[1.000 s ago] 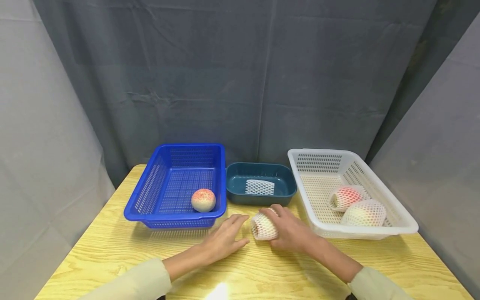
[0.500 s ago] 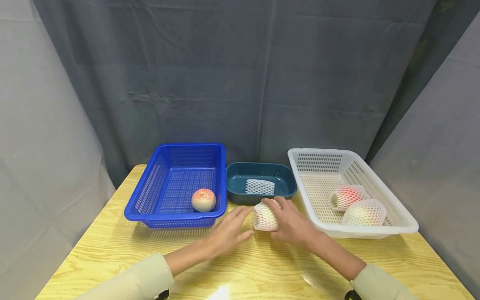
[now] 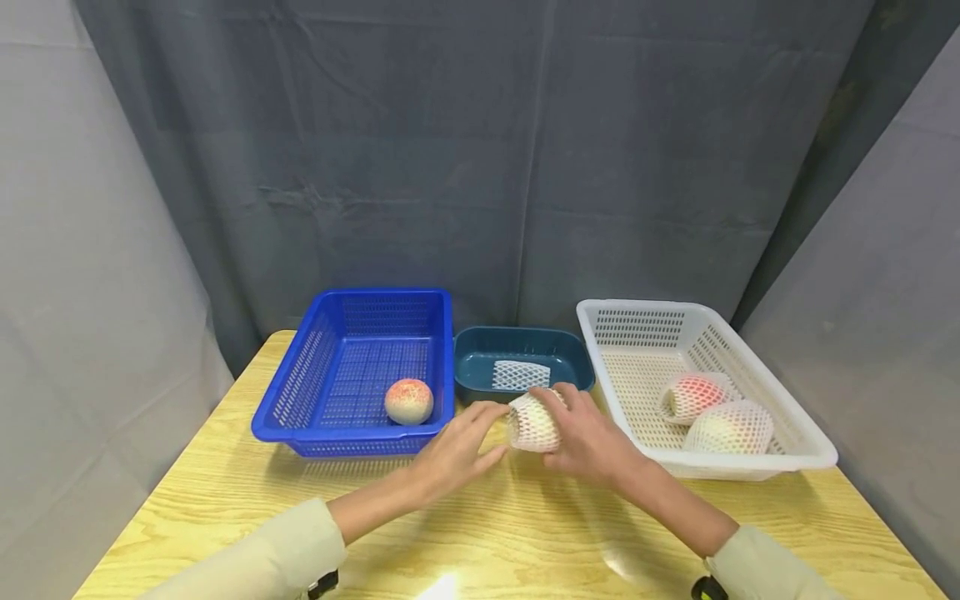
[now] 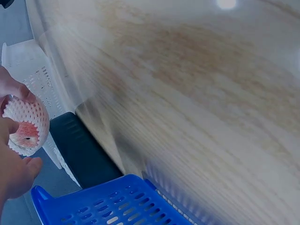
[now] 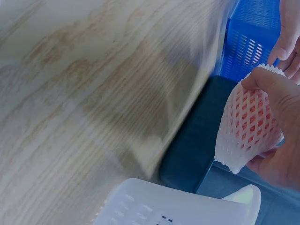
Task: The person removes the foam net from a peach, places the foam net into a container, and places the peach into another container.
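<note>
My right hand (image 3: 588,437) grips a peach in a white foam net (image 3: 534,423), held over the table in front of the green tray. In the right wrist view its thumb and fingers curl round the netted peach (image 5: 251,117), red skin showing through the mesh. The left wrist view shows the net's open end, with bare peach (image 4: 26,136) inside. My left hand (image 3: 457,454) is at that open end, fingers fairly straight, fingertips right at the net's edge and thumb spread below.
On the left, a blue basket (image 3: 300,358) holds one bare peach (image 3: 408,402). The green tray (image 3: 517,337) in the middle has an empty foam net (image 3: 520,375) in it. A white basket (image 3: 795,458) on the right contains two netted peaches (image 3: 727,427).
My right hand has lifted the netted peach up and slightly away from me, towards the green tray. The left hand has followed, its fingertips now at the net's open end.
</note>
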The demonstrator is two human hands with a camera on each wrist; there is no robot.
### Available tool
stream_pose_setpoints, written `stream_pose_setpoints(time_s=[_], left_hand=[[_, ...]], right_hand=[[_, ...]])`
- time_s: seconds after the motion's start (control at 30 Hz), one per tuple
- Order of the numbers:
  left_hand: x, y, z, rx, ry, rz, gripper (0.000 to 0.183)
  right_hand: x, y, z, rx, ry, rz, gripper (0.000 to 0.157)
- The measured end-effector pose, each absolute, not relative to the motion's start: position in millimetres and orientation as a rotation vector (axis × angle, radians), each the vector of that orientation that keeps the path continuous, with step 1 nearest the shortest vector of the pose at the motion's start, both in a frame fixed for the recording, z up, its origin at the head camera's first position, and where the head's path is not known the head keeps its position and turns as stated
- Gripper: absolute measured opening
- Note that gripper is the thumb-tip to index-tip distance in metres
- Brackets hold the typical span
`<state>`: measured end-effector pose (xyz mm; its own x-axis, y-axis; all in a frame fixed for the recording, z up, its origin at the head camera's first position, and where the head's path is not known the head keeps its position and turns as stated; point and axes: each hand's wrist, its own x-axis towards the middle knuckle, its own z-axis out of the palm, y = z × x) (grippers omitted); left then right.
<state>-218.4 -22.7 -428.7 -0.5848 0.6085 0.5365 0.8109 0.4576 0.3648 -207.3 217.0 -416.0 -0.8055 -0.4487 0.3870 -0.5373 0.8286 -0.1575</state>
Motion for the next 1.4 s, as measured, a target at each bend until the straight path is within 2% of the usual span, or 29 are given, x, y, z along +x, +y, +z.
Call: stream_pose_setpoints(time_s=[0.27, 0.67, 1.4], left_hand=[[-223, -16, -423, -1.261, -2.263, -0.809, 0.032], [-225, -9, -418, -1.275, -2.205, -0.805, 0.026], [-228, -4, -411, -1.29, -2.23, -0.845, 0.05]], right_hand=[[-209, 218, -406, 0.752, -2.632, 0.368, 0.092], [-207, 214, -398, 0.778, -2.61, 0.375, 0.09], [-202, 206, -394, 0.829, -2.586, 0.317, 0.102]])
